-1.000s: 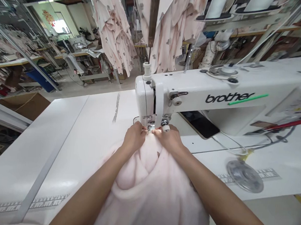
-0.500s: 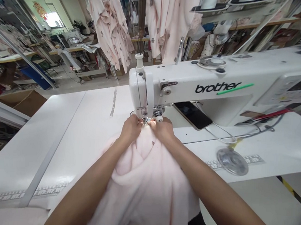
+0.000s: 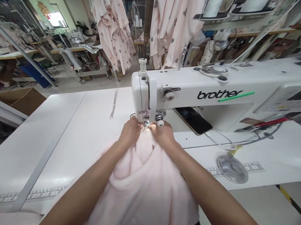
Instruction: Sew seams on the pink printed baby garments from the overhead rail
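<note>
A pale pink fleece fabric (image 3: 146,183) lies bunched on the white table (image 3: 70,131) in front of me, its far edge under the needle of a white Brother sewing machine (image 3: 207,92). My left hand (image 3: 130,131) pinches the fabric edge just left of the presser foot (image 3: 145,120), fingers closed. On the right of the foot my right hand (image 3: 164,133) is closed on the same edge. Both sets of fingertips nearly meet at the needle.
A dark phone (image 3: 193,120) lies under the machine arm. A clear round disc (image 3: 232,168) and a cable rest on the table to the right. Pink garments (image 3: 115,25) hang behind the machine. A cardboard box (image 3: 21,99) stands far left beyond the table.
Both hands stay pinched on the fabric at the needle. Only the view has shifted slightly; the fabric and machine keep their places.
</note>
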The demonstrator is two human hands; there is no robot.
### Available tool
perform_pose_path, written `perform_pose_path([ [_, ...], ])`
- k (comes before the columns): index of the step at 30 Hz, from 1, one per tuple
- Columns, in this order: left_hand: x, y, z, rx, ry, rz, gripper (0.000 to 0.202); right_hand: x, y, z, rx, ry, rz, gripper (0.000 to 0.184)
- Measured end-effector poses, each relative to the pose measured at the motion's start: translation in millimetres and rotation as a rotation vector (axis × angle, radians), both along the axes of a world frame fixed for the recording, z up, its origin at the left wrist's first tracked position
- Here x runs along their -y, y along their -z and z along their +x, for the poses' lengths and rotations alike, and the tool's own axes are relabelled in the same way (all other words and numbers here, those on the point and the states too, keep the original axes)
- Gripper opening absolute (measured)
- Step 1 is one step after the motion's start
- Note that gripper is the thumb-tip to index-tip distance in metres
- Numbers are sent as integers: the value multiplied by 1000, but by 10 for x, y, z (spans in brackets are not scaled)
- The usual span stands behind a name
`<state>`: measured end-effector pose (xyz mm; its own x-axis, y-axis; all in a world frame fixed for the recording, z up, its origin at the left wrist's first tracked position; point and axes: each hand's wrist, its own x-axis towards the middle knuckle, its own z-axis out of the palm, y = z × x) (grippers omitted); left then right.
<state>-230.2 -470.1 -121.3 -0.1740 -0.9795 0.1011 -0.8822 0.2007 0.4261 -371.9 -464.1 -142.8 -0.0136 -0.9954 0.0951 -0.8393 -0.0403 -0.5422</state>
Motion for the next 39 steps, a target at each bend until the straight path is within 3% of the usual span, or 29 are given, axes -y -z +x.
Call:
perform_pose_path([
  [27,9,40,-3,-5,-17,-67,20,-12,13,56,-115,48,-81,21],
  [35,-1,50,22,-26,-7,-65,20,17,51,62,-56,40,-89,20],
  [39,-38,13,63,-42,33,-46,21,-39,29,-19,44,-30,-105,19],
])
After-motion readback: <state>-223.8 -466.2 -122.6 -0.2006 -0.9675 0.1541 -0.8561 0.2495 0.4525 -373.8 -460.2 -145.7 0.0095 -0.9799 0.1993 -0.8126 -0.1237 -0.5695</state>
